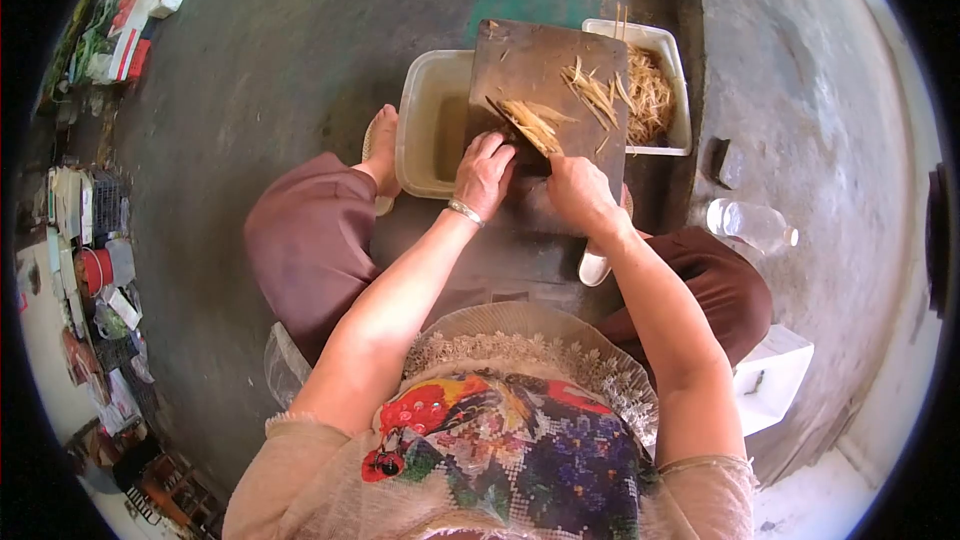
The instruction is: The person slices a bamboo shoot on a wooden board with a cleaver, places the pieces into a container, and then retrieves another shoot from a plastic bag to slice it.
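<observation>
A dark wooden cutting board (515, 50) lies partly across a white tub. My right hand (582, 195) is closed around the handle end of a knife (520, 126), whose dark blade points up and left across the board. Pale yellow cut strips (533, 120) lie along the blade, and more loose strips (592, 93) sit on the right half of the board. My left hand (484, 175), with a bracelet at the wrist, presses on the board's near left part with fingers bent together. What is under those fingers is hidden.
The white tub (408, 130) at left holds murky liquid. To the board's right, a white bin (686, 120) contains many shredded strips. A clear plastic bottle (750, 225) lies on the floor, near a white box (775, 375). Crates and goods line the far left.
</observation>
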{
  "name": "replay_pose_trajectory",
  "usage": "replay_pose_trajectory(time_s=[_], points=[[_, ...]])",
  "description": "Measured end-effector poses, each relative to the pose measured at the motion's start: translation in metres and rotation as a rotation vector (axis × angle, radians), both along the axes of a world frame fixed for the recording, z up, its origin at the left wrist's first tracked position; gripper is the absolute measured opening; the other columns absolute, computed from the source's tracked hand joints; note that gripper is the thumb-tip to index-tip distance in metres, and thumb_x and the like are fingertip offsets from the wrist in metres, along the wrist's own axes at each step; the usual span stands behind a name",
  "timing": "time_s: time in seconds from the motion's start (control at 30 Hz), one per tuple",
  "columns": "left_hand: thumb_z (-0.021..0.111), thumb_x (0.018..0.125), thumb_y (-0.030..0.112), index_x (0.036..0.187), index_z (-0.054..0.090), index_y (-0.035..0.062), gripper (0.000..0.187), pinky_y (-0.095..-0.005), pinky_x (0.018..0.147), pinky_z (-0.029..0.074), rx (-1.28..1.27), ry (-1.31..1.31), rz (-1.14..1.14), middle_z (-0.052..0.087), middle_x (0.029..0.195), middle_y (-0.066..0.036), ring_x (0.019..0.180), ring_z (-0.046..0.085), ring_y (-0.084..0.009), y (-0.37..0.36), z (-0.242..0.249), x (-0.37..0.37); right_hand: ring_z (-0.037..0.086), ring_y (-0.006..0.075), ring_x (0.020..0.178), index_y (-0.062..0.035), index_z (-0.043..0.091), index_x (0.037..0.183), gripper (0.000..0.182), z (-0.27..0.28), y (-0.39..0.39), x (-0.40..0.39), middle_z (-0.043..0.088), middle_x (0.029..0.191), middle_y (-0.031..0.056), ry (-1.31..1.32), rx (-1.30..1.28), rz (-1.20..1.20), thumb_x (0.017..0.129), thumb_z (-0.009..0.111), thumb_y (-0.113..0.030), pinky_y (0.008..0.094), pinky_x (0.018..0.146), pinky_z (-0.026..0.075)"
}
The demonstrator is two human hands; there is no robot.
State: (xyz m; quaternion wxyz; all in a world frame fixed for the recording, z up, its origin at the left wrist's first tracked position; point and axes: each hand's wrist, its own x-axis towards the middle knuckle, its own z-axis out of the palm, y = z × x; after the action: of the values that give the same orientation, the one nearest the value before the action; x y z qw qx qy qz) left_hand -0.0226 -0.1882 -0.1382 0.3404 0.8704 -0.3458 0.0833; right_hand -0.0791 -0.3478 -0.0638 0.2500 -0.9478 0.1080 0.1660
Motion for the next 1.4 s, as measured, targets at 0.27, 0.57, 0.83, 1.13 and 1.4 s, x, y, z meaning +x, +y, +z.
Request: replay_pose_trajectory(time_s=[0.27, 0.57, 0.83, 1.13, 1.4], points=[[0.064, 0.072, 0.002, 0.086, 0.059, 0.0051, 0.015, -0.0383, 0.085, 0.046, 0.02, 0.0, -0.014, 0.056, 0.098, -0.011, 0.101, 0.053, -0.0319, -0.002, -0.008, 0.003, 0.06, 0.0421, 0.082, 0.0001, 0.059, 0.09, 0.017, -0.01, -0.007, -0.002, 0.063, 0.08, 0.0248, -0.044, 0.011, 0.021, 0.08, 0.051, -0.011, 0.05, 0.073, 0.048], [0.064, 0.067, 0.0, 0.099, 0.061, 0.0054, 0.032, -0.0373, 0.086, 0.047, -0.002, 0.068, -0.007, 0.057, 0.099, -0.011, 0.101, 0.052, -0.031, -0.006, -0.006, 0.001, 0.062, 0.0439, 0.073, 0.0026, 0.052, 0.091, 0.014, 0.028, 0.005, -0.051, 0.062, 0.073, 0.0262, 0.059, -0.054, 0.03, 0.081, 0.046, -0.004, 0.0504, 0.066, 0.048], [0.063, 0.069, 0.0, 0.103, 0.059, 0.0038, 0.035, -0.0382, 0.093, 0.044, 0.053, 0.006, -0.027, 0.057, 0.105, -0.014, 0.104, 0.051, -0.0331, -0.005, -0.003, 0.0, 0.063, 0.0419, 0.074, 0.0021, 0.053, 0.088, 0.012, 0.007, 0.015, -0.022, 0.063, 0.073, 0.0252, 0.045, -0.063, 0.071, 0.078, 0.049, -0.004, 0.0488, 0.065, 0.049], [0.061, 0.073, 0.003, 0.102, 0.06, 0.0025, 0.029, -0.0393, 0.089, 0.044, 0.013, 0.074, -0.02, 0.057, 0.104, -0.015, 0.102, 0.052, -0.0338, -0.007, 0.0, -0.001, 0.062, 0.0431, 0.073, 0.002, 0.05, 0.089, 0.012, 0.029, 0.009, -0.057, 0.062, 0.073, 0.0261, 0.1, -0.056, 0.032, 0.08, 0.048, -0.006, 0.0508, 0.066, 0.047], [0.063, 0.069, 0.0, 0.094, 0.06, 0.0012, 0.025, -0.0394, 0.089, 0.044, -0.039, -0.002, -0.016, 0.056, 0.1, -0.015, 0.101, 0.052, -0.0336, -0.008, -0.001, -0.001, 0.062, 0.0429, 0.074, 0.0028, 0.051, 0.089, 0.013, 0.015, 0.015, -0.036, 0.062, 0.073, 0.0265, 0.071, -0.045, 0.04, 0.077, 0.05, -0.002, 0.0493, 0.065, 0.049]])
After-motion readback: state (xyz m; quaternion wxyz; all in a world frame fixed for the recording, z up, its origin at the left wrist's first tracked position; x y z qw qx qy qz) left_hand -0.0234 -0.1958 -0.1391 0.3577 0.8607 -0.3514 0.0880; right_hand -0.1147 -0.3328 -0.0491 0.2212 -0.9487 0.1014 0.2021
